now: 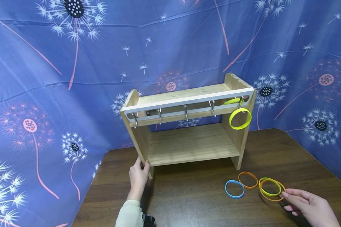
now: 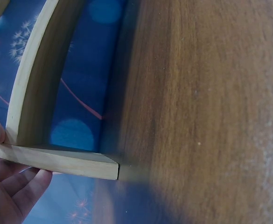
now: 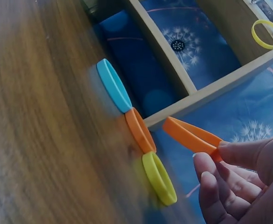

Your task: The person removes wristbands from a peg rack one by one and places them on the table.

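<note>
My right hand (image 1: 312,205) pinches an orange wristband (image 3: 182,134) between thumb and fingers, lifted off the table in the right wrist view. A yellow-green wristband (image 3: 150,171), another orange wristband (image 3: 137,131) and a blue wristband (image 3: 112,86) lie near it on the table. With thumb and fingers, my left hand (image 1: 138,178) grips the lower left side panel of a wooden shelf rack (image 1: 193,145). One yellow wristband (image 1: 240,127) hangs from the rightmost hook of the rack.
Several metal hooks (image 1: 185,112) line the rack's upper front rail (image 1: 173,119). The rack stands on a brown wooden table (image 1: 187,195). Behind it hangs a blue dandelion-print cloth (image 1: 102,63).
</note>
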Action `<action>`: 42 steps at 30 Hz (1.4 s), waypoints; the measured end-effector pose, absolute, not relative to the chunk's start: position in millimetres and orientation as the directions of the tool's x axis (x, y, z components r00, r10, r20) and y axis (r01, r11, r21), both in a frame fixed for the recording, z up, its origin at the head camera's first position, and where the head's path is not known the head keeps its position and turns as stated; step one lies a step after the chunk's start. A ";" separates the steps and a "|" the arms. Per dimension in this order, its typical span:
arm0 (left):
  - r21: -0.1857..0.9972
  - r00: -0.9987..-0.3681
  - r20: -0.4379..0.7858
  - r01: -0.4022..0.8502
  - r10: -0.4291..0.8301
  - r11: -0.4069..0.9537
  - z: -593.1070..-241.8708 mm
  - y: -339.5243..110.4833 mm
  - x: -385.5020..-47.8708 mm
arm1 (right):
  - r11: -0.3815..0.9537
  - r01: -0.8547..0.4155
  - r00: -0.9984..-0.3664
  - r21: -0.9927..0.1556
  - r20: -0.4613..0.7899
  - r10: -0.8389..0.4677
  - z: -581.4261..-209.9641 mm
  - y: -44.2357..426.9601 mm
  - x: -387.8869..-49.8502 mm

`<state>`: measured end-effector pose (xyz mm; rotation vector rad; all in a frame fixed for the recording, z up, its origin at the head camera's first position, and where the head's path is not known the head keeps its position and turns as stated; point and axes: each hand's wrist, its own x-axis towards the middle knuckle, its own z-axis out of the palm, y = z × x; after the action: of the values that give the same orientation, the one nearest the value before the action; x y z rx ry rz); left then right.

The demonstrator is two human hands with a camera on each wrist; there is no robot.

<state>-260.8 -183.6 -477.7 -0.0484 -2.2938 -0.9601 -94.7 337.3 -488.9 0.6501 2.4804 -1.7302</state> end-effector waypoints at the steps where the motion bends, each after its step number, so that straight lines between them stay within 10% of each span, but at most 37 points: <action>1: 0.628 -0.794 0.572 0.265 -0.204 0.731 -477.7 -183.6 -260.6 | 0.268 0.389 -0.901 -0.881 -0.303 0.311 -490.2 338.9 -95.0; 42: 0.620 -0.786 0.583 0.266 -0.207 0.738 -478.6 -183.3 -261.3 | 0.275 0.491 -0.868 -0.827 -0.439 0.230 -527.3 359.6 -90.4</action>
<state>-261.3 -183.3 -478.6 -0.0445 -2.2871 -0.9467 -90.4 359.6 -527.3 0.6675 2.3113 -1.6311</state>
